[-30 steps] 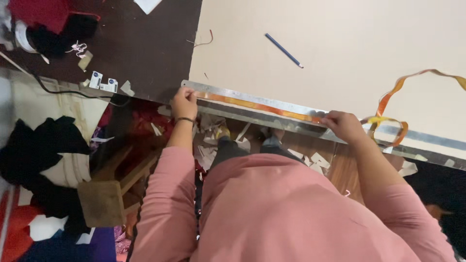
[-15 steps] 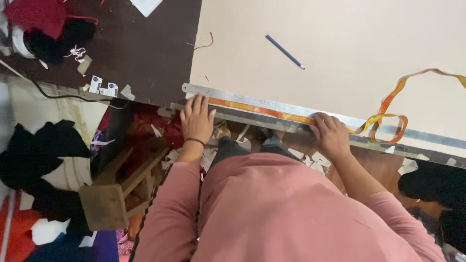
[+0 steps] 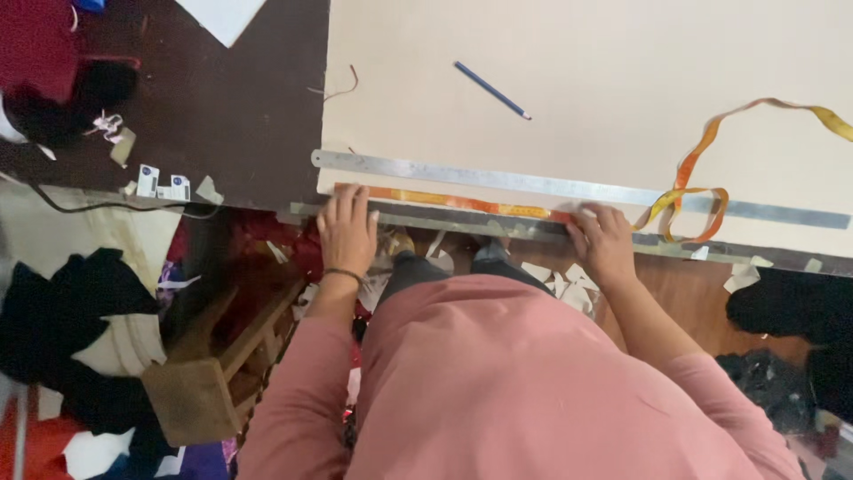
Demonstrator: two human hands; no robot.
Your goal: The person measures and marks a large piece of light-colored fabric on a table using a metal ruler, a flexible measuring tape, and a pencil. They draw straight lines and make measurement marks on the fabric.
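A large cream sheet (image 3: 586, 62) covers the table. A long metal ruler (image 3: 498, 180) lies across it near the front edge. An orange and yellow tape measure (image 3: 453, 202) is stretched flat along the edge just below the ruler. My left hand (image 3: 347, 227) presses flat on the tape's left end, fingers together. My right hand (image 3: 604, 238) presses the tape down further right. The rest of the tape (image 3: 711, 169) curls in loose loops over the ruler at the right. A blue pencil (image 3: 492, 90) lies on the sheet, well beyond both hands.
Dark brown tabletop (image 3: 222, 116) shows left of the sheet, with small white tags (image 3: 164, 185) and red and black cloth (image 3: 53, 71). A wooden stool (image 3: 213, 373) and piles of fabric (image 3: 62, 320) sit on the floor at left. Paper scraps litter the floor under the edge.
The ruler has shifted from the table's edge further onto the sheet. Both hands have come onto the tape measure at the edge and now lie flat on it.
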